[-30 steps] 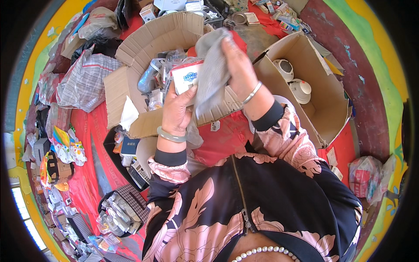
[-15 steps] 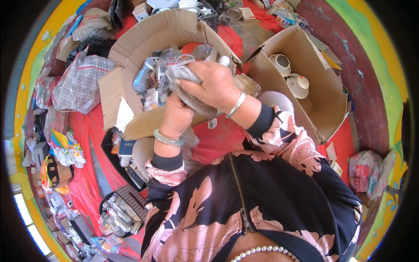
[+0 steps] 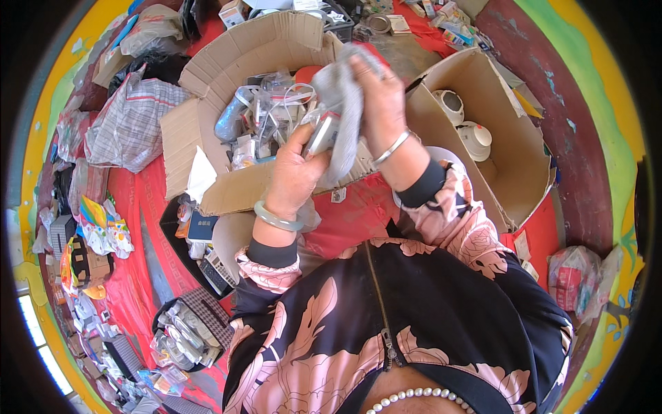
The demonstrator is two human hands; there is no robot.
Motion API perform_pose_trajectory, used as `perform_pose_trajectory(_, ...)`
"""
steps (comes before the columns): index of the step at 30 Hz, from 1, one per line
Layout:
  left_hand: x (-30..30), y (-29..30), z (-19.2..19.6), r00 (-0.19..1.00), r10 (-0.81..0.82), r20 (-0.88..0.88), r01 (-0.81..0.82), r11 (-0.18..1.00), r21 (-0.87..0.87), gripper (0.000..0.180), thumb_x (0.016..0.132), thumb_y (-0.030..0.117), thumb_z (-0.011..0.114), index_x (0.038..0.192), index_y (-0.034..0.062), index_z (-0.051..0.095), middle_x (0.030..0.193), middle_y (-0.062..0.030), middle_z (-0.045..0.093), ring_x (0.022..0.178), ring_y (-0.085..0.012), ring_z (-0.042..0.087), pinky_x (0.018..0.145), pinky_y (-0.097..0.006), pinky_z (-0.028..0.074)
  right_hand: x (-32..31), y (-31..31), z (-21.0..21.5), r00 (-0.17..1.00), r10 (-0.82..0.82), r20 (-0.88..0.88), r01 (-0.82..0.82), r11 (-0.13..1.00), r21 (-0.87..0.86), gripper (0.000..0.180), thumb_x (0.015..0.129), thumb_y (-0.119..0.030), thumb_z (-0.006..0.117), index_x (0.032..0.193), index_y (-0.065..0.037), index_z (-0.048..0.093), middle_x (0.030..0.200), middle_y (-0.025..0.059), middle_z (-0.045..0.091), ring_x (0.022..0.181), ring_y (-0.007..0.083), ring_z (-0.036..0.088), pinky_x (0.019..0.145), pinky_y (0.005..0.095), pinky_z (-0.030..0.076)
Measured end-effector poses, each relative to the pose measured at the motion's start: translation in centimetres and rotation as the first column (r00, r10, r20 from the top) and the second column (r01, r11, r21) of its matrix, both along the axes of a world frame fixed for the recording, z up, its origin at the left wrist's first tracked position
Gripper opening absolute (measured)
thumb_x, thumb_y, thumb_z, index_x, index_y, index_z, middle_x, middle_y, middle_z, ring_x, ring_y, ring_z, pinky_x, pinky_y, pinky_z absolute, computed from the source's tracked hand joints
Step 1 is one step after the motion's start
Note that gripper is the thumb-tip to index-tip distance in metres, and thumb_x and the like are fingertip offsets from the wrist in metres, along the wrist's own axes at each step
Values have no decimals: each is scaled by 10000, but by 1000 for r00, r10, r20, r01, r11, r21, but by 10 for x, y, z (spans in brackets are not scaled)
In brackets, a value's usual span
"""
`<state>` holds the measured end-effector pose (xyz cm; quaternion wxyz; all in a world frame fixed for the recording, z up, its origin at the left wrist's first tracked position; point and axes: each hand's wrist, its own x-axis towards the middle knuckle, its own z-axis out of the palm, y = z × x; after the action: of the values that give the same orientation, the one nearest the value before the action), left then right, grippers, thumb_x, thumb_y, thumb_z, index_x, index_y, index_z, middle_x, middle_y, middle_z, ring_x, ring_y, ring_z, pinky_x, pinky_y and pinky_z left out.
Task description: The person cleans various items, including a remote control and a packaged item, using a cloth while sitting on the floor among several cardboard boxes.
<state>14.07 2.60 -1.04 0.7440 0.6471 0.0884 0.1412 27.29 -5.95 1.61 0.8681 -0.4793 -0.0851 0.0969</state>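
Observation:
My right hand is closed on a grey cloth, which hangs down in a long fold above the near edge of the open cardboard box. My left hand, just left of it, pinches a small white and silver block-shaped item with a reddish end; its exact kind is unclear. The cloth lies along the item's right side. Below and beyond my hands, the box holds clear plastic packets, white cables and a blue bubble-wrapped packet.
To the right, a second cardboard box contains two white rounded objects. A plaid bag stands at the left. Lower left are a dark box with a keypad device and a patterned box of packets. Red sheeting covers the floor.
The cloth, earlier bunched around something between both hands, is now raised and drawn to the right by my right hand. The white item has come into view in my left hand.

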Motion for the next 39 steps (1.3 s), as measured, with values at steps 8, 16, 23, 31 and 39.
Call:
perform_pose_trajectory(8,0,17,0,974,202,100,-45,609,-792,389,904,284,492,1211,46,479,1084,-113,596,970,-227,602,841,-384,500,18,-36,42,962,-84,260,43,986,162,277,916,-292,520,994,-32,576,830,40,627,691,123,602,597,245,500)
perform_pose_trajectory(16,1,19,-36,965,184,186,13,674,-739,549,937,476,287,1343,106,313,1353,-90,373,1238,-259,384,1017,-436,340,-65,10,-6,84,620,780,387,701,-599,421,828,-377,536,1201,-183,512,1312,86,437,1254,293,355,1051,473,215)
perform_pose_trajectory(23,2,9,-27,996,82,-44,-89,698,-711,463,962,367,298,1296,55,374,1239,-106,483,1109,-217,506,919,-380,436,-39,10,5,325,562,760,471,601,-646,406,868,-386,487,1194,-145,504,1291,124,453,1210,317,403,995,454,294)
perform_pose_trajectory(31,0,13,-1,979,147,140,21,612,-791,445,946,379,395,1226,42,476,1157,-105,573,1018,-244,579,874,-386,472,55,-12,-15,806,291,515,396,382,-835,435,888,-405,457,985,-6,602,841,216,622,807,389,600,726,412,482)
perform_pose_trajectory(39,3,29,-4,940,309,148,-103,665,-739,417,939,342,422,1233,48,460,1209,-101,542,1099,-245,530,929,-406,435,-3,-10,17,635,293,715,281,775,-567,414,862,-339,540,1208,-116,496,1118,157,580,1090,317,532,882,393,430)
